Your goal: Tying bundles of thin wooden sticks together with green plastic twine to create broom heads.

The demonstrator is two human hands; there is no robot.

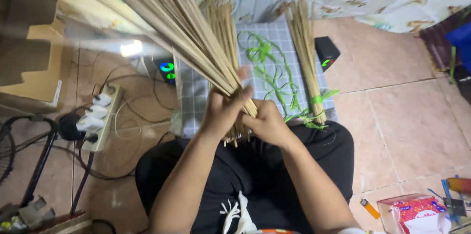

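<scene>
Left fingers (234, 97): curled tight around sticks (196, 33), near their lower ends
Right fingers (252, 123): closed on the same sticks from the other side, just beside left hand (223, 111)
Right hand (267, 123): touching the left, above the lap
Sticks: long pale bunch, slanting up and left toward the camera
Table (196, 96): checked cloth, just beyond the hands
On table: two more bundles (304, 42), green string (270, 62) between them
Floor (402, 106): tiled; power strip (100, 116) at left

Bare forearms, no sleeves in view — black trousers (294, 160) with a white drawstring (235, 214).
</scene>
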